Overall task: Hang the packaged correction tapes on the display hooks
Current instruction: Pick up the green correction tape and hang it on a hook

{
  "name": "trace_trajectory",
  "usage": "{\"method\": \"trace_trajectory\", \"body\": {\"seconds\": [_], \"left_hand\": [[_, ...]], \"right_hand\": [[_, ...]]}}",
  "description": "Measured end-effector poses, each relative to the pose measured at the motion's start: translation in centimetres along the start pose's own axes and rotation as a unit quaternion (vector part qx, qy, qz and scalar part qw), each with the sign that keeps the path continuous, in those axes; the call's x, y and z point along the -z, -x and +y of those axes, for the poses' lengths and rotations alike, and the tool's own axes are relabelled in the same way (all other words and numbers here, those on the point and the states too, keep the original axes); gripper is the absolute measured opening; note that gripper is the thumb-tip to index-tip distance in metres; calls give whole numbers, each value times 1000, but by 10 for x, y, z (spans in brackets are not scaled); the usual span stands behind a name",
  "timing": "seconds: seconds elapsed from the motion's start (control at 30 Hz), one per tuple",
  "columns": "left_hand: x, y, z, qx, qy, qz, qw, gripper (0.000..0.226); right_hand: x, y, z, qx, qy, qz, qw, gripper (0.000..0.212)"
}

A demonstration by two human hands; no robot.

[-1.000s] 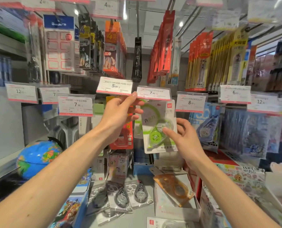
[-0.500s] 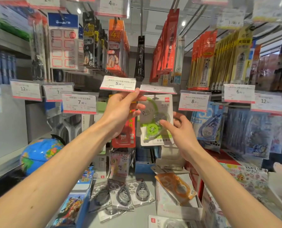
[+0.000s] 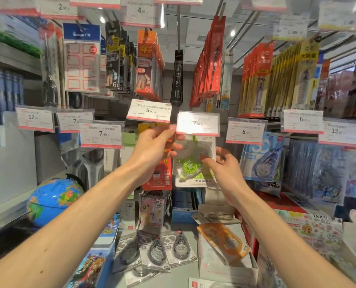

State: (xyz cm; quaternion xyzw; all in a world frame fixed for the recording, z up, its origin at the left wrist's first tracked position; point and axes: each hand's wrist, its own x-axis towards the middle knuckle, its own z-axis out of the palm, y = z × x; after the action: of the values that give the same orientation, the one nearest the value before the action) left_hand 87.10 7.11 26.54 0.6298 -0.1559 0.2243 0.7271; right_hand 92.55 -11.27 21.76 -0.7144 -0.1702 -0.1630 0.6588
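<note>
Green correction tape pack (image 3: 194, 163): white card with clear blister over a lime-green and grey dispenser, upright, facing forward, directly under a price tag reading 7, top edge hidden behind it. Pinched at its left edge by the left hand (image 3: 152, 148), touched on the front by the right hand (image 3: 225, 169). Hook itself not discernible. 3 dark teardrop-shaped packs (image 3: 158, 250) lying flat on the shelf below, overlapping, each printed 30. Orange pack (image 3: 225, 244) tilted on top of an open white box (image 3: 225, 271), just right of them.
</note>
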Motion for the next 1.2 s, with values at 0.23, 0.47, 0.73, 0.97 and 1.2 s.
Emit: {"method": "trace_trajectory", "body": {"seconds": [0.23, 0.47, 0.73, 0.97, 1.2], "left_hand": [[10, -4, -48, -2, -244, 44, 969, 11], [8, -18, -82, -34, -299, 45, 952, 28], [10, -24, -91, -54, -347, 42, 935, 25], [55, 10, -105, -39, -438, 38, 897, 25], [103, 45, -148, 121, -556, -93, 817, 28]], "right_hand": [[-8, -12, 9, -19, -20, 14, 1000, 40], [-15, -25, 24, -24, -4, 13, 1000, 41], [-15, -26, 30, -19, 36, 29, 999, 49], [0, 6, 43, -18, 138, 85, 987, 44], [-39, 31, 103, -103, 239, -61, 964, 31]]}}
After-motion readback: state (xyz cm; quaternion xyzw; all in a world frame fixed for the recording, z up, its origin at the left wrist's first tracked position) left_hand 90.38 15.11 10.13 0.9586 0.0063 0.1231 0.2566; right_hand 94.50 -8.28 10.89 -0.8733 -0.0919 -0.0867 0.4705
